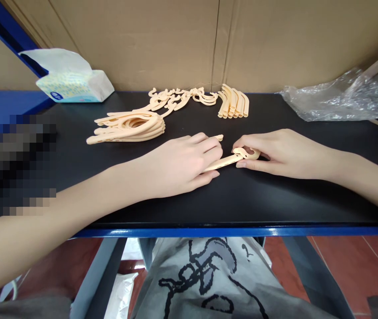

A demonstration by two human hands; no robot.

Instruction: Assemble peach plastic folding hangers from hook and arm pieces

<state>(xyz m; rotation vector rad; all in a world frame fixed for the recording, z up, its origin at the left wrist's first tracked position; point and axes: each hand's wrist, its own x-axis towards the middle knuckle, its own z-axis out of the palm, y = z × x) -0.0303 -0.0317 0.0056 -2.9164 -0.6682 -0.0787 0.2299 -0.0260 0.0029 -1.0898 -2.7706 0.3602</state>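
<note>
Low over the black table [175, 208], my left hand [192, 161] is closed around a cream plastic strip [224, 163] whose right part sticks out past the fingers. Another cream end [220, 138] shows just beyond the knuckles. My right hand [268, 153] pinches a small curved cream hook [249, 154] between thumb and fingers, where it meets the right end of the strip. How the two pieces are joined is too small to tell.
Curved cream pieces [132, 126] are stacked at the left, with small hooks [175, 97] behind them and short tubes [233, 103] at the back. A tissue pack [72, 84] stands back left; a clear plastic bag [335, 99] lies back right. A blue edge [228, 231] runs along the front.
</note>
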